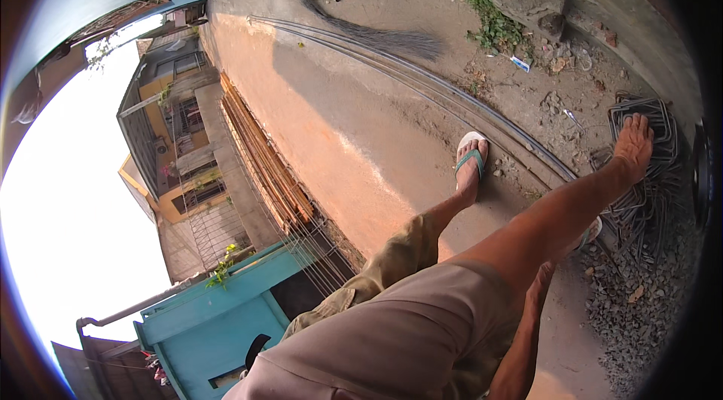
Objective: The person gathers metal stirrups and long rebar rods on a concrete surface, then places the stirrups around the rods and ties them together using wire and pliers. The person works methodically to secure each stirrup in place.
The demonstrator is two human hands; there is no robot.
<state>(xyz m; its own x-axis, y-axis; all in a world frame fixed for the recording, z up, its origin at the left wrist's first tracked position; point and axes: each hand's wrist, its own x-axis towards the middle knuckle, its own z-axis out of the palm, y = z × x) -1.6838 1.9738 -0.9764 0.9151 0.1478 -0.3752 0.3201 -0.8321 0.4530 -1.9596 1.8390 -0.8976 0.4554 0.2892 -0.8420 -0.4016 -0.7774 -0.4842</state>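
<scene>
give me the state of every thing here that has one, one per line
right hand: open, fingers spread, on the pile of bent wire stirrups
left hand: low beside the leg, open or shut unclear
bent wire stirrups: heaped on the gravel
long steel rods: lying flat along the ground
broom: lying flat on the ground
flip-flop: worn on the foot, flat on the ground

Stack of bent rebar stirrups (pixel 654 174): dark, rusty steel rod, each bent into a rectangular loop w/ rounded corners. Loops lie flat, piled loosely one on another, edges not lined up. Top loops sit directly under and around the fingers (pixel 639 125) of the right hand (pixel 633 145), touching them; rest of the pile spreads below the fingers twd the wrist, on grey gravel.
</scene>
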